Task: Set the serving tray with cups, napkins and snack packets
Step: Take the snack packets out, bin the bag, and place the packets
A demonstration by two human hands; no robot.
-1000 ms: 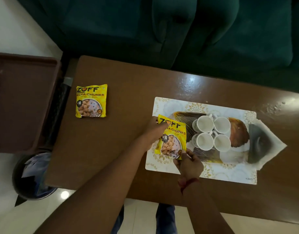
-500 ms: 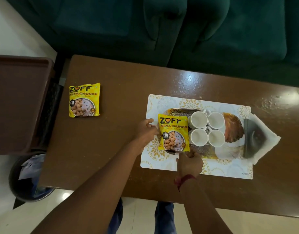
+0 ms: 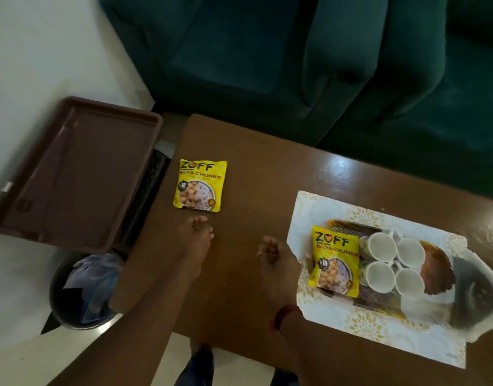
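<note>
Over the table (image 3: 248,162), both empty hands, left (image 3: 193,240) loosely spread, right (image 3: 273,256) curled, fingers blurred.

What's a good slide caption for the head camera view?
Left hand reaches toward the second snack packet on the table; tray holds four cups.

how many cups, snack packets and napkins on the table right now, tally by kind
White cups: 4, grouped on the tray, e.g.
Yellow snack packets: 2, one on the tray, one on the bare table
Napkins: 1, at the tray's right end
Total: 7
</note>
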